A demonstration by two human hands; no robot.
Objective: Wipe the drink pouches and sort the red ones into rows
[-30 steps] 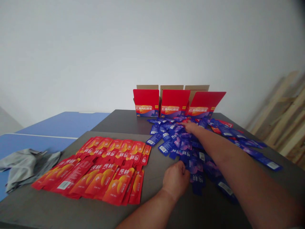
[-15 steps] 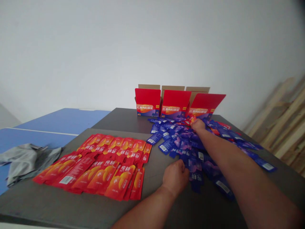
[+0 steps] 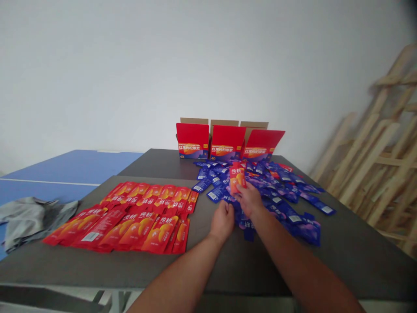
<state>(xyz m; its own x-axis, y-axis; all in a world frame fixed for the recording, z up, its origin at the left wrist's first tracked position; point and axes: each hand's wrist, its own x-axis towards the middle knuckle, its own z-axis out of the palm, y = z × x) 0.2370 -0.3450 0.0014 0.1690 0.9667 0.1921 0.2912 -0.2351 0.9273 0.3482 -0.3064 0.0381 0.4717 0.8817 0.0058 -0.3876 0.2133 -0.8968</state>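
Note:
My right hand (image 3: 250, 200) is closed on the lower end of a red pouch (image 3: 237, 177) with an orange fruit print, held upright above a loose heap of blue-purple pouches (image 3: 286, 206). Just left of it, my left hand (image 3: 223, 221) is curled into a fist, and no pouch sticks out of it. It is low over the table, by the near left edge of the heap. Several red pouches (image 3: 140, 230) lie overlapping in two rows to the left of my left hand. A few red pouches (image 3: 286, 168) show among the blue ones at the far right.
Three red cartons (image 3: 227, 141) with raised flaps stand side by side at the back of the dark table (image 3: 130, 271). A grey cloth (image 3: 29, 217) lies on a blue table (image 3: 81, 167) at left. Wooden frames (image 3: 387, 161) lean against the wall at right.
My right hand has drawn back from the far side of the heap with a red pouch in it. My left fist has shifted slightly left and away from me. The view has shifted.

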